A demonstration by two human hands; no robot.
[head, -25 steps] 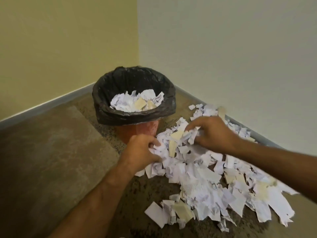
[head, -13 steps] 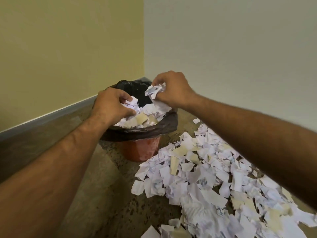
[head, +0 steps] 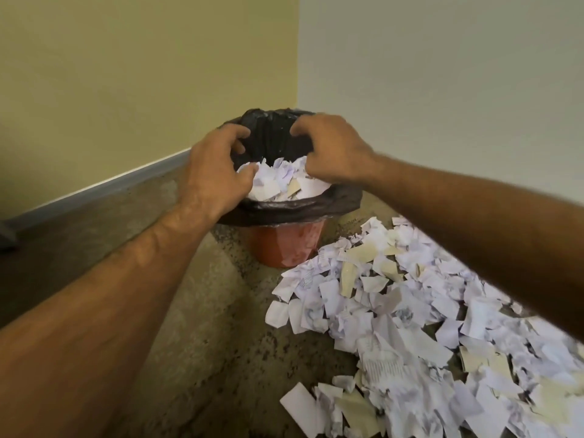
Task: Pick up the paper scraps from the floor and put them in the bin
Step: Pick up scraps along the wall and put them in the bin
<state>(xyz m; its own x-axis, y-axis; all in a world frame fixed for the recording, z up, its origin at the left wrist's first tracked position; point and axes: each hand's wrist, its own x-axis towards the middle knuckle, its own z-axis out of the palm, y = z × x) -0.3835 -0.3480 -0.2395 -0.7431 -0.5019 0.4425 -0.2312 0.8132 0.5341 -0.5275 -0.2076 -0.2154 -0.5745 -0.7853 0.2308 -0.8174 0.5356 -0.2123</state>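
White and beige torn paper scraps (head: 410, 327) cover the speckled concrete floor (head: 205, 358) to the right of the orange plastic bin (head: 286, 245), which has a black bag liner (head: 284, 205) and sits in the wall corner. Both hands are over its mouth, directly above the scraps already inside (head: 281, 181), likely so drops land in. Left hand (head: 215, 172): fingers loosely curled, touching the top scraps, grip looks released. Right hand (head: 328, 150): fingers curled downward, contents hidden, can't tell.

Both hands (head: 213, 172) (head: 331, 150) extended forward, fingers loosely curled
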